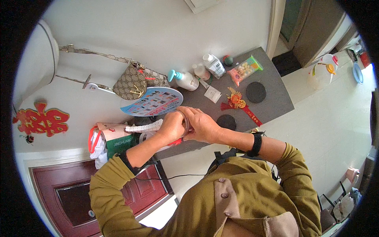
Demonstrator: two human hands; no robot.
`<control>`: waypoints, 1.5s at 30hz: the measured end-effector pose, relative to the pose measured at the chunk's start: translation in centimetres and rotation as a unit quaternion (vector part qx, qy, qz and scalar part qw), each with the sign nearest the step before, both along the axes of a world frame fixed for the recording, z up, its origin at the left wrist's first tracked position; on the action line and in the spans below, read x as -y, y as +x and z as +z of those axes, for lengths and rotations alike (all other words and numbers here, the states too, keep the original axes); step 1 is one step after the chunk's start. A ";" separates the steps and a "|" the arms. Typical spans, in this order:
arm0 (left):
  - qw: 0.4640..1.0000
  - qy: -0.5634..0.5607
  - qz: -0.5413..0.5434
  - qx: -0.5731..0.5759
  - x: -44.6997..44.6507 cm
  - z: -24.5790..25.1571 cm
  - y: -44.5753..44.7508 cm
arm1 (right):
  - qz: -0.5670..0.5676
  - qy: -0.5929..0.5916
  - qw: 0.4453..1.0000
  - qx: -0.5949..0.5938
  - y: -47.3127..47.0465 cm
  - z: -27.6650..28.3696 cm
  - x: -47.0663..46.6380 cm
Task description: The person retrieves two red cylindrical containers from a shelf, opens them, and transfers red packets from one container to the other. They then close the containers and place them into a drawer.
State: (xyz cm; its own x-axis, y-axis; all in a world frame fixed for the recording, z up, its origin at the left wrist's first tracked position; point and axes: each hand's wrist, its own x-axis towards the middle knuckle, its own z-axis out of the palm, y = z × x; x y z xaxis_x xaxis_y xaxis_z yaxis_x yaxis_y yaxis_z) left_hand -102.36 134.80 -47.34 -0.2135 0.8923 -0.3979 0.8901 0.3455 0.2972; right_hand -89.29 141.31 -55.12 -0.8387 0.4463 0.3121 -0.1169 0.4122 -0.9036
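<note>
Above the grey tabletop (192, 102), my two hands meet on a clear round container (186, 120). Its curved rim shows between them; most of it is covered by my fingers. My left hand (172, 126) is wrapped around its left side, and my right hand (204, 124) grips it from the right. Just below the hands, part of a red object (177, 142) is visible, too hidden to name. A white segmented strip (145, 127) lies left of my left hand, near a clear ribbed container (143, 137). Beyond my hands is a blue printed hand fan (157, 102).
Along the wall stand a pump bottle (188, 81), a small clear bottle (202, 72) and a white bottle (214, 65). A snack packet (245, 70), a red tasselled ornament (238, 102) and black round pads (255, 92) lie rightward. A monogrammed handbag (130, 81) and paper bags (118, 145) are at left.
</note>
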 end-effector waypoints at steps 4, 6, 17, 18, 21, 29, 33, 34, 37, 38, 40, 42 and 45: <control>0.996 -0.046 -0.051 0.049 -0.2 1.1 -0.6 | 0.024 -0.012 0.999 0.038 0.2 0.3 -0.2; 0.998 -0.048 -0.039 0.029 -0.3 1.0 -0.7 | 0.022 -0.026 0.999 0.037 0.2 0.4 -0.1; 1.000 0.007 0.001 0.001 0.2 -0.6 -0.4 | 0.024 -0.037 0.999 0.031 0.5 0.9 -0.2; 1.000 -0.016 -0.026 0.002 0.1 -0.2 -0.5 | 0.031 -0.029 0.998 0.035 0.6 0.9 -0.3; 0.996 -0.052 -0.056 0.056 0.0 1.5 -0.6 | 0.037 -0.014 0.999 0.011 0.5 0.9 -0.6; 0.990 -0.080 -0.081 0.083 1.7 5.2 -0.6 | 0.038 0.016 0.998 0.054 0.1 0.8 -0.4; 0.992 0.028 -0.046 0.111 3.6 6.3 -0.4 | 0.026 0.056 0.996 0.068 0.1 1.2 -0.5; 0.988 0.082 -0.024 0.130 4.6 6.7 -0.4 | 0.024 0.069 0.995 0.073 0.1 1.3 -0.5; 0.954 0.201 0.080 0.209 8.0 7.7 -0.7 | 0.045 0.054 0.994 0.088 0.0 1.5 -0.7; 0.930 0.249 0.113 0.244 9.3 7.9 -1.0 | 0.045 0.062 0.991 0.107 0.1 1.6 -0.7; 0.899 0.333 0.184 0.219 12.1 7.7 -1.3 | 0.051 0.080 0.987 0.132 0.5 2.0 -0.9; 0.852 0.411 0.241 0.217 15.4 7.2 -2.2 | 0.051 0.123 0.981 0.138 1.0 2.8 -1.1; 0.793 0.511 0.296 0.149 19.6 4.6 -3.0 | 0.004 0.148 0.982 0.116 1.8 5.0 -1.2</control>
